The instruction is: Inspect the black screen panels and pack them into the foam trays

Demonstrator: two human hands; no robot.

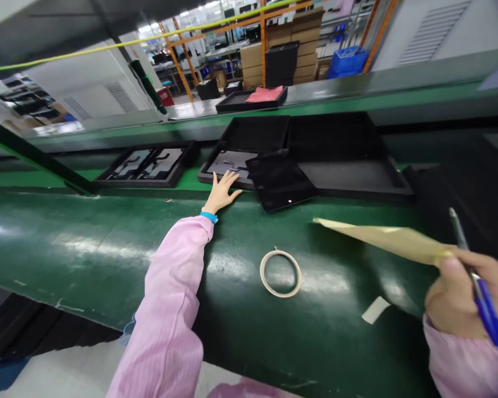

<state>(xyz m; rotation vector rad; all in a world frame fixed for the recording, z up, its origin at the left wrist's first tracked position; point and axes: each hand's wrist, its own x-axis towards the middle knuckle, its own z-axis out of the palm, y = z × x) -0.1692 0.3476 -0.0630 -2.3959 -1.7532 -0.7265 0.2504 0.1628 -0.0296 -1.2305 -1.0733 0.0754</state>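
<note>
Black tray [183, 167] at far left, cradling two grey panels [165, 161], probably against sliding. Next, left hand [222, 193], open, fingers spread over a second tray's [203, 176] near edge — perhaps for steadying, contact unclear. Just right, dark panel [280, 182], slanting across that rim. Nearer, tape ring [263, 276], flat on green bench [108, 221]; then pale slip [375, 310]. Far right, above the bench, yellow sheet [385, 241], pinched in right hand [460, 293] — blue pen [487, 312] tucked among the same fingers, presumably to spare laying it down.
</note>
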